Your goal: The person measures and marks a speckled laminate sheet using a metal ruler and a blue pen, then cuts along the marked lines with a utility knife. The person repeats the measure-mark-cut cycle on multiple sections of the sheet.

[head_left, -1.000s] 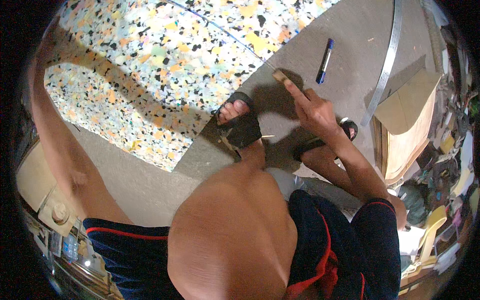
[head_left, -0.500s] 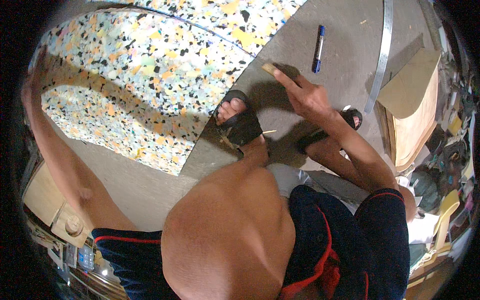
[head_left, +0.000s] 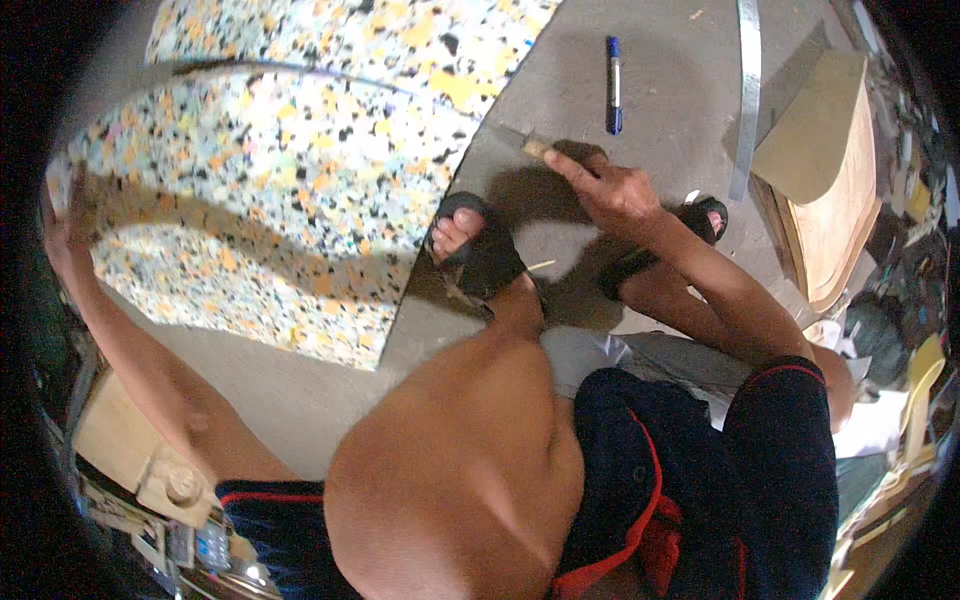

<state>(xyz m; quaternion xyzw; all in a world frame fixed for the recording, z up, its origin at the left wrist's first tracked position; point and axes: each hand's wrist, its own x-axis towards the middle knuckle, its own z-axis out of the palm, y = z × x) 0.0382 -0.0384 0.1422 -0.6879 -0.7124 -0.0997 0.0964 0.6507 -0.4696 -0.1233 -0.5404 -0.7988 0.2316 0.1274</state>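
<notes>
A large speckled foam sheet (head_left: 290,150), mottled white, orange and black, lies on the floor ahead and to the left. Across its upper part runs a curved dark line or cut, bluish in places. My right hand (head_left: 617,195) is closed around a knife (head_left: 538,148) with a pale wooden handle; its thin blade, hard to make out, points toward the foam's right edge but looks apart from it. At the far left, my left hand (head_left: 65,225) is at the foam's left edge, its fingers dim and blurred at the picture's rim.
A blue-and-white marker (head_left: 614,85) lies on the concrete floor beyond my right hand. Farther right are a metal ruler strip (head_left: 748,100) and curved wooden boards (head_left: 825,230). My sandalled foot (head_left: 475,245) stands beside the foam. Wooden pieces (head_left: 125,420) sit at the lower left, clutter (head_left: 915,260) at right.
The view has turned slightly, so marker and ruler appear farther left and the foam's near corner lower and farther right. My right hand still grips the knife, its blade side now more visible.
</notes>
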